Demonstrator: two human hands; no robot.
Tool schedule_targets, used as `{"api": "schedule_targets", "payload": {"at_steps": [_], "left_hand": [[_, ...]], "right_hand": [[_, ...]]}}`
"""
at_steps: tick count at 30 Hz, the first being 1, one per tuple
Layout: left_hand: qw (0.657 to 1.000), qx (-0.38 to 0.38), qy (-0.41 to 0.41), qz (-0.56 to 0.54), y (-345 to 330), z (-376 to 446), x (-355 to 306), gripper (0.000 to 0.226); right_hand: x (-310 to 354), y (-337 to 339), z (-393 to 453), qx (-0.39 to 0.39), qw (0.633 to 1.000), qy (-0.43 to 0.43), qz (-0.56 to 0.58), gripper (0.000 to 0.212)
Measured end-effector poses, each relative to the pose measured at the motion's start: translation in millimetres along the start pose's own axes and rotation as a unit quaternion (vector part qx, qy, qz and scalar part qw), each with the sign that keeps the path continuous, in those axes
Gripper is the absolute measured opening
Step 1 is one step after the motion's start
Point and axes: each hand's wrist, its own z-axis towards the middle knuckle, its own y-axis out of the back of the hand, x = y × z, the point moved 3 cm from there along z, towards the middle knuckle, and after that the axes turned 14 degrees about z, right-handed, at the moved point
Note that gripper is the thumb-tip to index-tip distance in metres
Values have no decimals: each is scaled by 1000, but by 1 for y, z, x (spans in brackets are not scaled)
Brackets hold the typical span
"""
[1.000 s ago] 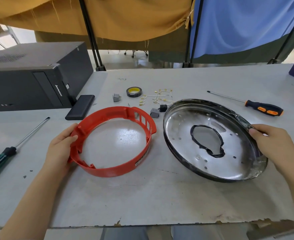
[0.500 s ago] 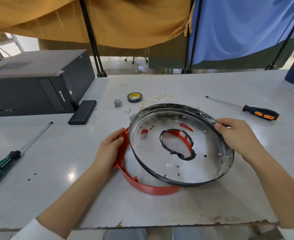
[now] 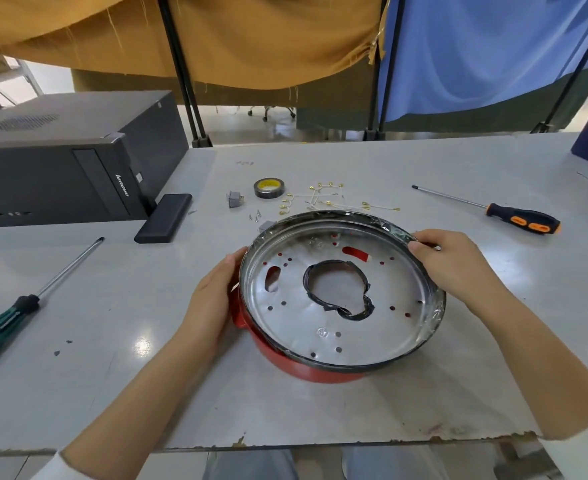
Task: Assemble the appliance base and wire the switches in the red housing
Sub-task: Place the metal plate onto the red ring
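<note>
A round metal plate (image 3: 341, 327) with a black-taped rim and a taped centre hole lies on top of the red ring housing (image 3: 306, 370), covering nearly all of it. My left hand (image 3: 214, 303) rests against the left side of the housing and plate rim, fingers fairly straight. My right hand (image 3: 455, 265) pinches the plate's far right rim. A grey switch (image 3: 234, 199) sits behind, a second grey one (image 3: 266, 225) peeks out at the plate's far edge, and white wires with brass terminals (image 3: 323, 199) lie beyond.
A roll of tape (image 3: 269, 188) and small screws (image 3: 255, 216) lie behind the plate. An orange-handled screwdriver (image 3: 514, 220) is at right, a green-handled one (image 3: 15, 313) at left. A black computer case (image 3: 70, 157) and a black slab (image 3: 164, 218) stand at back left.
My right hand carried the metal plate leftward and lowered it onto the red housing, where it now sits nearly level. My left hand stayed at the housing's left side.
</note>
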Motion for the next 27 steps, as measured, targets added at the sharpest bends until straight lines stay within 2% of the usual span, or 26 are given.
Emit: {"api": "schedule_targets", "payload": {"at_steps": [3,8,11,17,27], "left_hand": [[999,27,-2,21,2,-5,1,44],[997,55,-12,47,-2,-14,1,44],[997,48,-27,53,-2,-13,-4,37],[994,55,-45,87,7,4,-6,36],[990,59,-58,111,11,25,-14,30]], "right_hand": [[-1,1,0,20,998,-18,54,16],[-4,2,-5,47,988,-47,138,14],[-6,-1,-8,54,988,-38,140,25],[-8,0,-4,71,988,-46,127,13],[-1,-12,19,106,985,-81,107,13]]}}
